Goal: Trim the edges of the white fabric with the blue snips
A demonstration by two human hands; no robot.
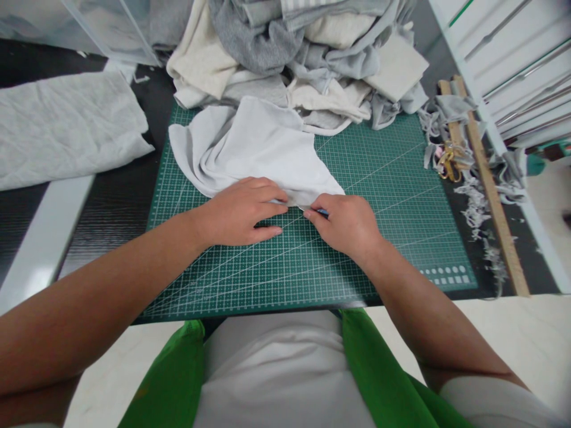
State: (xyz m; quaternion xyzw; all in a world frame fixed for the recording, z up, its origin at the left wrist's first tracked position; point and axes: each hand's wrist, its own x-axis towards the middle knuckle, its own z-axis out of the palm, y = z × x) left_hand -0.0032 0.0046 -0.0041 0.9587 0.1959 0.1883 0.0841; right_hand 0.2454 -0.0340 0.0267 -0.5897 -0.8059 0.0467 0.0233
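Note:
A pale grey piece of cloth [263, 148] lies on the green cutting mat [383, 196]. My left hand [243, 211] rests flat on the cloth's near edge, fingers together and pointing right. My right hand [345, 223] is closed around a small blue-tipped tool [322, 211] whose tip touches the cloth's near edge, right beside my left fingertips. Most of the tool is hidden inside the fist, so I cannot tell what kind it is.
A heap of grey and cream fabric pieces [307, 53] fills the mat's far edge. A white sheet of cloth [66, 128] lies at the left. A wooden ruler [486, 184], scissors [448, 163] and fabric scraps sit right of the mat.

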